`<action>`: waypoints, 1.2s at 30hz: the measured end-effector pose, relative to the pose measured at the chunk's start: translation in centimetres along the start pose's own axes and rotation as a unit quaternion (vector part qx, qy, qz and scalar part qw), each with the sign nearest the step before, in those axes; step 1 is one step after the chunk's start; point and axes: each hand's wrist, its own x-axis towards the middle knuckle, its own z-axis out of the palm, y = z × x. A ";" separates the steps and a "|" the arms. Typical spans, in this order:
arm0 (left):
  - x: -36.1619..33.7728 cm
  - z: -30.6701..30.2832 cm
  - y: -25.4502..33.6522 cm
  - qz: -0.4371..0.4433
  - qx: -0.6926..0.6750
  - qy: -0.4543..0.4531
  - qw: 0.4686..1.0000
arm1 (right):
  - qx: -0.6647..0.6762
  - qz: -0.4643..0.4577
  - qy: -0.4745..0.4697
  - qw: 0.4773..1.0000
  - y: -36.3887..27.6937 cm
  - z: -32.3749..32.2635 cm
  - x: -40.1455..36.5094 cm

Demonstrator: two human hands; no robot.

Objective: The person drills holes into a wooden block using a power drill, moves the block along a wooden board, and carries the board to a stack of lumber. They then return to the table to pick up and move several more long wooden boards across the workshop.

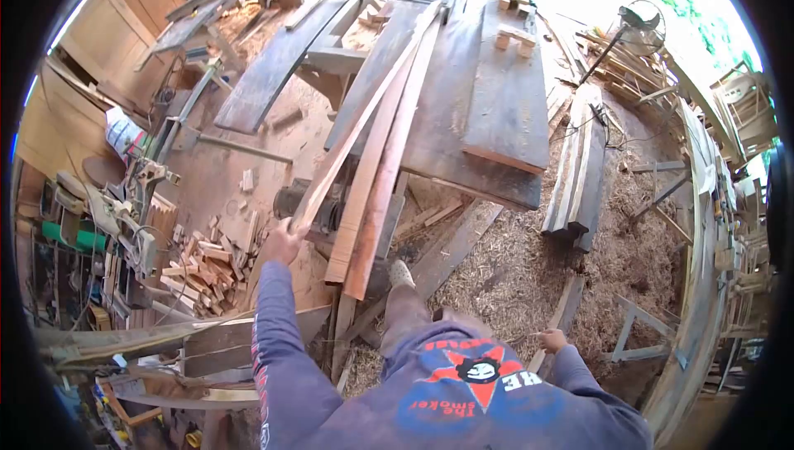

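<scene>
My left hand point(283, 243) is closed round the near end of a long, pale wooden strip point(356, 131). The strip slants away from me, its far part resting on the workbench boards. Just right of it, two reddish planks point(382, 156) lie side by side with their near ends overhanging the bench edge. My right hand point(552, 340) is low at my right side, above the shavings, with its fingers curled. Near it is a narrow strip of wood point(538, 361); whether the fingers grip it is too small to tell.
Wide dark boards point(463, 94) cover the bench. A pile of offcuts point(207, 268) lies on the floor at left, near machinery point(124, 210). Stacked beams point(575, 169) and a fan point(641, 26) stand at right. Shavings point(496, 272) cover the floor ahead.
</scene>
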 end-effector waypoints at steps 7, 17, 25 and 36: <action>5.3 8.0 0.2 -0.078 -0.354 -0.148 0.920 | -0.040 -0.006 -0.051 0.998 -11.7 1.5 -1.1; 6.4 10.4 4.1 0.009 0.012 0.096 0.995 | -0.260 -0.275 -0.024 0.925 -36.1 8.6 0.7; 4.8 8.9 3.8 -0.022 -0.003 0.041 0.999 | -0.191 -0.377 -0.131 0.897 -45.2 13.7 -2.2; 2.2 2.2 6.5 -0.102 -0.355 -0.263 0.892 | -0.110 -0.324 -0.141 0.929 -43.7 9.6 0.2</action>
